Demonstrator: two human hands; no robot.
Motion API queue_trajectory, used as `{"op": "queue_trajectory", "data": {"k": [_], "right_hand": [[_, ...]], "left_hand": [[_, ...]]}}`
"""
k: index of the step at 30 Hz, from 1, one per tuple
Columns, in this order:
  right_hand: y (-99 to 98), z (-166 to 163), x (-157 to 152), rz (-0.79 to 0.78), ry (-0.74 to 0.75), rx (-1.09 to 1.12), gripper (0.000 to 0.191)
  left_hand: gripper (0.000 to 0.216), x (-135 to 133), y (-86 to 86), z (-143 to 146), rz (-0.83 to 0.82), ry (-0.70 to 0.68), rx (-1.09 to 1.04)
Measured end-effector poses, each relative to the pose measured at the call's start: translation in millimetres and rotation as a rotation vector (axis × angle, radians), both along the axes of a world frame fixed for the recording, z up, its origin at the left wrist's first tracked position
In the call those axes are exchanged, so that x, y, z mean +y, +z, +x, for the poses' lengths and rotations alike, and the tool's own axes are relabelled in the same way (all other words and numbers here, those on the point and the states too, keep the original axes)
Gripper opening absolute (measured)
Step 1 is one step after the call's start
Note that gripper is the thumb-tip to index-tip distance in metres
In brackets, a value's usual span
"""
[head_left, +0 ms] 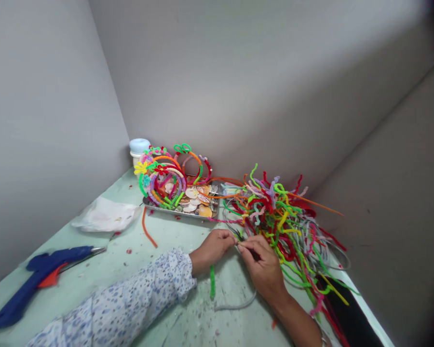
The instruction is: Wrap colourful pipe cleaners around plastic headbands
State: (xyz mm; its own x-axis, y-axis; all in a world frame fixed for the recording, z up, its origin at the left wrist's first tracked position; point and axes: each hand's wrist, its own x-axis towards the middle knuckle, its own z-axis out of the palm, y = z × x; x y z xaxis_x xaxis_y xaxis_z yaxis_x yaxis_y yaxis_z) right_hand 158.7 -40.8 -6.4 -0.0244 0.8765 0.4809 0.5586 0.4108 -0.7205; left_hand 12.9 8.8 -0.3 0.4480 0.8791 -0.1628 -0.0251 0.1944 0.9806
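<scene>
My left hand [216, 248] is closed in a pinch at the middle of the table. Its fingertips meet those of my right hand [263, 267], which also pinches from the right. Between them shows a tiny bit of yellowish green, seemingly a pipe cleaner, mostly hidden by the fingers. A fuzzy green pipe cleaner [212, 283] shows below my left hand; whether it joins the pinched bit I cannot tell. Under my right hand curves a grey pipe cleaner [237, 307]. Something dark shows by the fingertips, too small to name.
A tangled heap of coloured pipe cleaners [285, 212] lies right. Behind my hands, a metal tray [198, 217] holds shells and decorated pipe-cleaner headbands [168, 176]. At left are a blue glue gun [47, 270], a white plastic bag [108, 216] and a blue-lidded jar [139, 145]. Grey walls enclose the table.
</scene>
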Motion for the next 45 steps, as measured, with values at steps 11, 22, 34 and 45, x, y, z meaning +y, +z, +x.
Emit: {"op": "queue_trajectory", "data": {"k": [11,22,34,45], "right_hand": [[-5.5,3.8,-0.9,0.174,0.021,-0.331,0.016],[-1.3,2.3,-2.7,0.133,0.005,-0.138,0.014],[-4.5,0.5,-0.2,-0.145,-0.139,-0.011,0.017],[-3.1,1.4,-1.1,-0.184,-0.144,0.043,0.02]], "left_hand": [[0.016,1.0,2.3,-0.6,-0.069,0.032,-0.004],[0.026,1.1,1.1,-3.4,0.034,0.051,0.072],[0.018,1.3,0.6,-1.9,0.185,0.078,0.132],[0.019,-4.5,4.2,-7.6,0.575,0.021,0.322]]}}
